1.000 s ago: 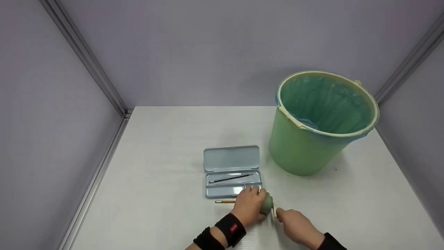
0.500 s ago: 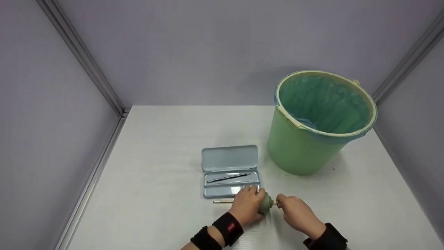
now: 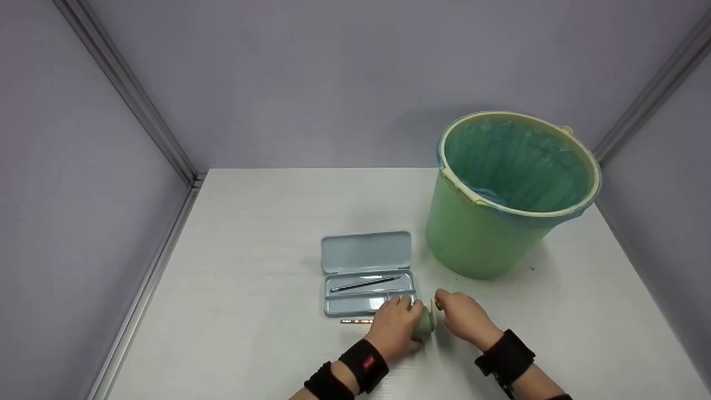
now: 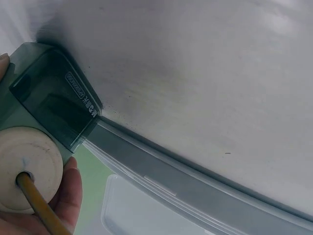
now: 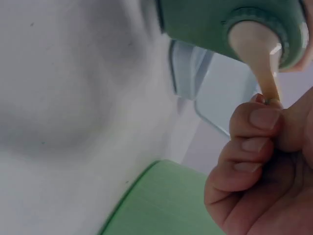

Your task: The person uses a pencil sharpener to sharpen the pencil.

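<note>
A green crank pencil sharpener [image 3: 424,325] lies on the white table, and my left hand [image 3: 393,328] grips it from above. A yellow pencil [image 4: 41,208] goes into the hole of its cream round face in the left wrist view; the tip is hidden inside. The clear dark-green shavings bin [image 4: 54,93] faces the table side. My right hand [image 3: 466,316] pinches the end of the cream crank handle [image 5: 259,54], its fingers curled. Just behind the sharpener lies an open grey-blue pencil case [image 3: 355,305] with a dark pencil [image 3: 364,284] in it.
A large green bucket [image 3: 472,244] lined with a plastic bag stands at the back right, behind the right hand. Grey panels [image 3: 333,83] wall in the table's back and sides. Small dark specks lie near the bucket.
My right hand has swung upward and away from me with the crank, from below the sharpener's level to above it. The left hand still holds the sharpener in place.
</note>
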Motion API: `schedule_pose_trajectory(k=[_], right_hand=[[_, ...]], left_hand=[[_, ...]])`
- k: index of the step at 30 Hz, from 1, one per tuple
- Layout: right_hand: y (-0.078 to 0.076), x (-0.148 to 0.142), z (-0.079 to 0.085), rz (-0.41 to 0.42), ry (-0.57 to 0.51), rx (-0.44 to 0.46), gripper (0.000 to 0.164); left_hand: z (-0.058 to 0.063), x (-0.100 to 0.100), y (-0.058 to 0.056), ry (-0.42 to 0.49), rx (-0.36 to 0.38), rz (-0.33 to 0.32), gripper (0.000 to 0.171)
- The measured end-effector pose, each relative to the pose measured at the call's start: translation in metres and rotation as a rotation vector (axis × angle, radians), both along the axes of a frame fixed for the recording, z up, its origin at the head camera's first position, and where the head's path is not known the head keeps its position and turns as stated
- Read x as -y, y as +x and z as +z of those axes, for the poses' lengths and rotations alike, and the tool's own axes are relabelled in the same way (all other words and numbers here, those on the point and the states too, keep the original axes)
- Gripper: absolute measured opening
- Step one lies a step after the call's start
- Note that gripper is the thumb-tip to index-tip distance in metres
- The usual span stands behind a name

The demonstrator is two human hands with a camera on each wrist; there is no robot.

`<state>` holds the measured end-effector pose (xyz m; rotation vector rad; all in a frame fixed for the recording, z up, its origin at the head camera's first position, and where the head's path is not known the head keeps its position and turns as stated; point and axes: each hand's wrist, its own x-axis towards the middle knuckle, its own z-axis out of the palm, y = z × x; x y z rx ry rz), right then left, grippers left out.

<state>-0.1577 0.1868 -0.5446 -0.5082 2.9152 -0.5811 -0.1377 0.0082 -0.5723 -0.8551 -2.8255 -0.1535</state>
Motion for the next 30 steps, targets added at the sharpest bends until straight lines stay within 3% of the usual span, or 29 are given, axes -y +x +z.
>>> schedule_pose_trajectory(k=[9, 18, 27, 30], right_hand=[[-0.008, 0.003, -0.019, 0.017, 0.0, 0.065, 0.021], [0.01, 0.003, -0.037, 0.096, 0.084, 0.013, 0.011], [0.038, -0.004, -0.029, 0.123, 0.104, 0.164, 0.006], [0.045, -0.004, -0.021, 0.147, 0.115, 0.169, 0.01]], left_hand=[[0.001, 0.001, -0.001, -0.007, -0.003, 0.005, 0.074], [-0.002, -0.001, 0.003, 0.015, 0.032, 0.036, 0.071], [0.001, -0.005, 0.002, 0.001, 0.019, 0.044, 0.068], [0.001, -0.003, 0.001, -0.004, 0.03, 0.046, 0.067]])
